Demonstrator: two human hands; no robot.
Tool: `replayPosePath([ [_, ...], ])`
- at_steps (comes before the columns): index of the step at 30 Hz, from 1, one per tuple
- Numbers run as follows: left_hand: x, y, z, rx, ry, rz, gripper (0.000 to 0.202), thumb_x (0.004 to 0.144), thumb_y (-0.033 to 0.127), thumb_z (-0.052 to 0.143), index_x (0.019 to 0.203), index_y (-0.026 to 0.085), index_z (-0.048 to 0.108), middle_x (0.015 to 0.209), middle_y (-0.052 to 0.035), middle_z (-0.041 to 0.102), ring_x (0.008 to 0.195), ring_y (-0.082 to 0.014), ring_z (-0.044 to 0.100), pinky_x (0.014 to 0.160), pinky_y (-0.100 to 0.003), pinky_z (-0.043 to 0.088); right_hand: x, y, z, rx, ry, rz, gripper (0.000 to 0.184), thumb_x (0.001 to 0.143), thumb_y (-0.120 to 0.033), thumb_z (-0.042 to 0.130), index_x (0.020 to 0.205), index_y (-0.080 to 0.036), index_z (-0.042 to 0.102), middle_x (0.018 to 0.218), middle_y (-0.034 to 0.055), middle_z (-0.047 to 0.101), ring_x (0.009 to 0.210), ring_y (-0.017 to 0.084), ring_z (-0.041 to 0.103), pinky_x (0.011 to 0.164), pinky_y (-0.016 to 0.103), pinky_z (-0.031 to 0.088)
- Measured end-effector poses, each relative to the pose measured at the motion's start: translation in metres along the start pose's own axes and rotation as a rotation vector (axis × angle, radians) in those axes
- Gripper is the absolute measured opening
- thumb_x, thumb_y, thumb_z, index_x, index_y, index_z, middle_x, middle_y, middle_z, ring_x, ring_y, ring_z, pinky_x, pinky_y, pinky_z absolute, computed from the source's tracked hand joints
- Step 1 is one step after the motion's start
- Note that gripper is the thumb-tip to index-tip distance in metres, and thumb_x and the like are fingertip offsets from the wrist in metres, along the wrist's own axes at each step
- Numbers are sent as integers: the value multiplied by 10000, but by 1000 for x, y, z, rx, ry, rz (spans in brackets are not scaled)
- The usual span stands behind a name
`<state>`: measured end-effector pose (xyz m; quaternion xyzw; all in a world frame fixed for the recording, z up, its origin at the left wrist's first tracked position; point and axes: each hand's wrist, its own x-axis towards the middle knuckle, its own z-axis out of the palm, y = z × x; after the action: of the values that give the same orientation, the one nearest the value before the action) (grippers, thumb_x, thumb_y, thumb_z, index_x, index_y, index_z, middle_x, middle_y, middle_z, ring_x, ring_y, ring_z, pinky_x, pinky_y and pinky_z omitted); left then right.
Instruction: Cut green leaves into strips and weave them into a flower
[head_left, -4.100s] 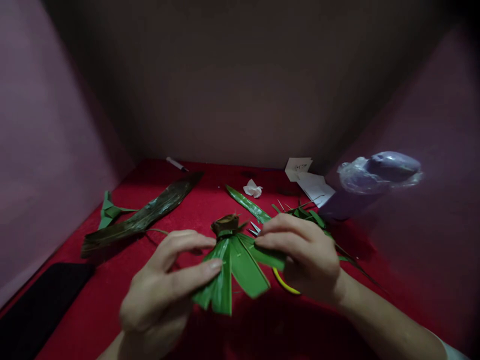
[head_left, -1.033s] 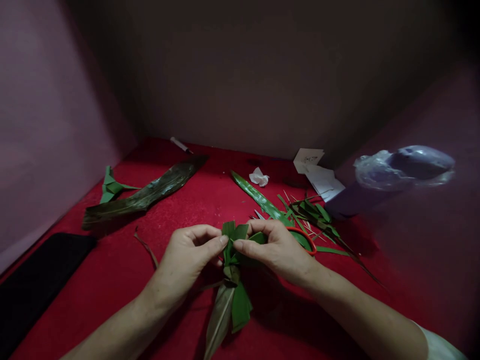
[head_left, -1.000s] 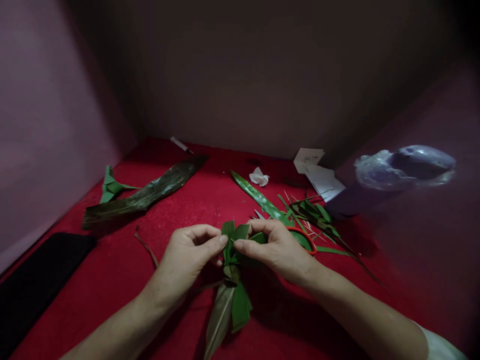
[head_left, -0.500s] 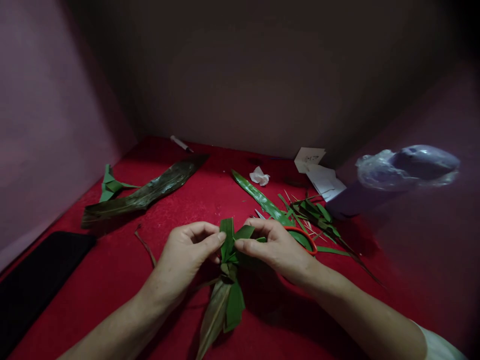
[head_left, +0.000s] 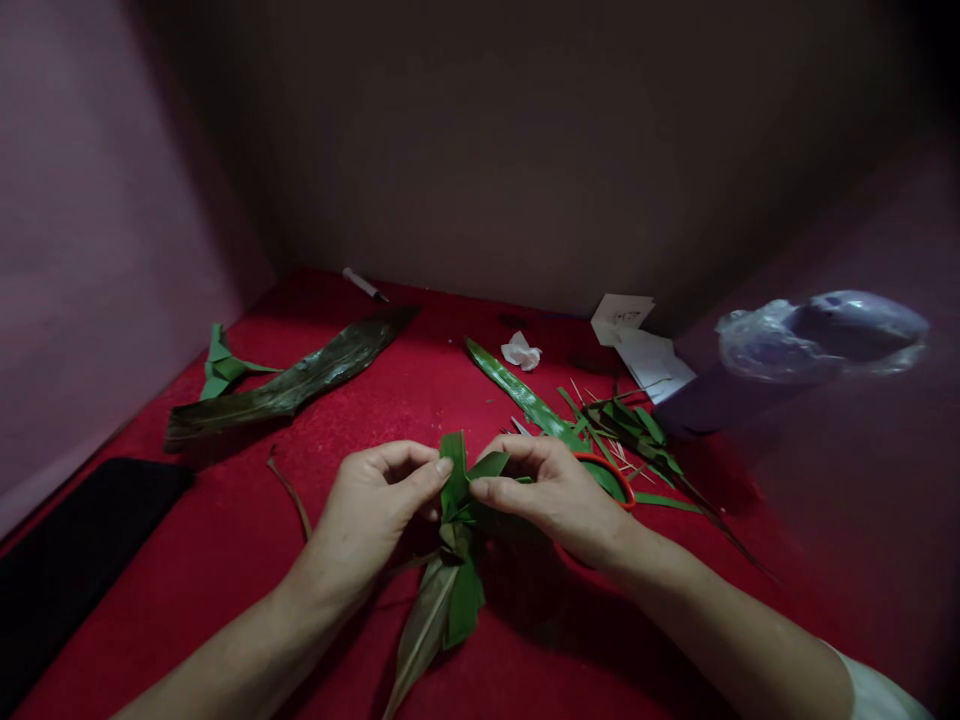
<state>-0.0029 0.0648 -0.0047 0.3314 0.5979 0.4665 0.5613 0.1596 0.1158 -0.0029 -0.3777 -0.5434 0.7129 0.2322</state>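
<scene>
Between my two hands is a bundle of folded green leaf strips (head_left: 454, 492), with a drab, dried leaf tail (head_left: 424, 622) and a broad green strip (head_left: 466, 602) hanging below it. My left hand (head_left: 382, 500) pinches an upright strip at the top between thumb and forefinger. On the other side, my right hand (head_left: 551, 492) pinches a strip that slants up to the right. Its remaining fingers curl out of sight. Scissors with orange handles (head_left: 631, 490) lie just beyond my right wrist, partly covered by the hand.
On the red tabletop (head_left: 225, 560) lie a long dark leaf (head_left: 292, 385), a folded green leaf piece (head_left: 220, 366), a syringe (head_left: 363, 284), a green leaf (head_left: 517, 390), crumpled tissue (head_left: 520, 351), leaf scraps (head_left: 637, 425) and white cards (head_left: 652, 362). A purple plastic-wrapped container (head_left: 750, 390) stands right; a black object (head_left: 82, 550) lies left.
Both hands keep nearly the same pinch on the leaf bundle. Its hanging tail has swung slightly to the left.
</scene>
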Motion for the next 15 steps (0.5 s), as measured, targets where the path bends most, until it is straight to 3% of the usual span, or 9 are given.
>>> replayPosePath([
  [9, 1, -2, 0, -101, 1, -28, 184, 676, 336, 692, 669, 157, 646, 555, 11, 582, 487, -109, 520, 481, -225, 418, -2, -2, 3, 44, 14, 83, 176, 653, -295, 721, 682, -146, 631, 597, -22, 594, 533, 93, 550, 578, 244, 447],
  [15, -2, 2, 2, -45, -12, 12, 192, 698, 343, 680, 674, 156, 641, 599, 8, 584, 519, -104, 518, 509, -221, 426, 1, -3, 3, 26, 39, 154, 135, 656, -265, 693, 706, -151, 641, 565, -21, 592, 541, 123, 583, 572, 264, 463],
])
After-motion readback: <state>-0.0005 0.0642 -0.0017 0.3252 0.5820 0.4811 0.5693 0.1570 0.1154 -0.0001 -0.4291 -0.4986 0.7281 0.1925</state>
